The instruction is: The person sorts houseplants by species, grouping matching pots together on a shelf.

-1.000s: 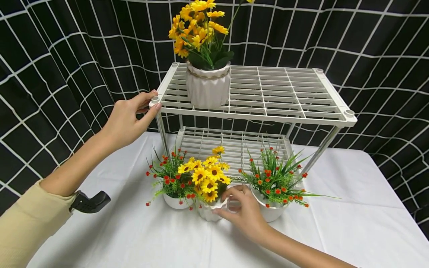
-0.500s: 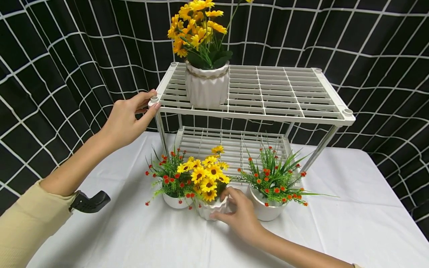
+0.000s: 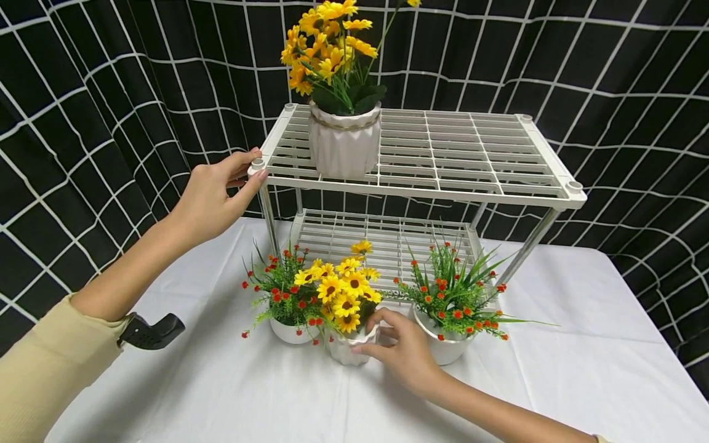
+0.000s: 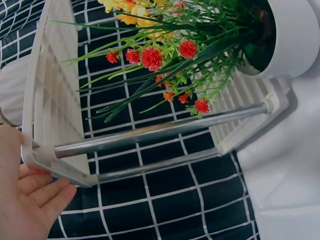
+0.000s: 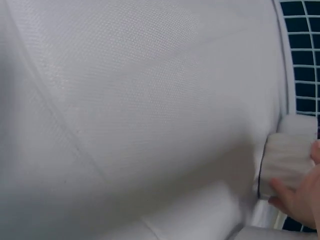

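My left hand grips the front left corner of a white two-tier wire shelf rack, thumb on the front edge and fingers at the side. In the left wrist view, those fingers lie along the top tier beside the metal post. Low at the front, my right hand holds a small fluted white flowerpot by its right side, thumb in front and fingers at the rim. Yellow sunflowers fill this pot. The right wrist view shows thumb and fingers against the pot.
Red-flowered plants in white pots flank the sunflowers, a left pot and a right pot. A larger fluted pot with yellow flowers stands on the top tier. White cloth covers the table; a black gridded curtain hangs behind.
My right hand has shifted slightly on the small pot's side and back again. The left hand keeps its grip on the rack corner, and the pots have not visibly moved.
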The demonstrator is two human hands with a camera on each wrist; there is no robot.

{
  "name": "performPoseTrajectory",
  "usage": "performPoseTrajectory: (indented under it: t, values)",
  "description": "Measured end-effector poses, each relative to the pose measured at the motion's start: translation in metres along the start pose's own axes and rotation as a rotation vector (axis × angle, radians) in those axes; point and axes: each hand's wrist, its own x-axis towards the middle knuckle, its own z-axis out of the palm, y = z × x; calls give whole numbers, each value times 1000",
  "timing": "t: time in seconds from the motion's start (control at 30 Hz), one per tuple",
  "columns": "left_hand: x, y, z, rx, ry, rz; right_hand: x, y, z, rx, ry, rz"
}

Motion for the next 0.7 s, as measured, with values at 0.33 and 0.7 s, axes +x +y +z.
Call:
performPoseTrajectory:
  t: [0.33, 0.7]
  values:
    - [1, 0, 1, 0, 2, 8, -6, -13, -15, -19, -58, 9]
    - [0, 1, 1, 2, 5, -1, -14, -38, -38, -1, -91, 80]
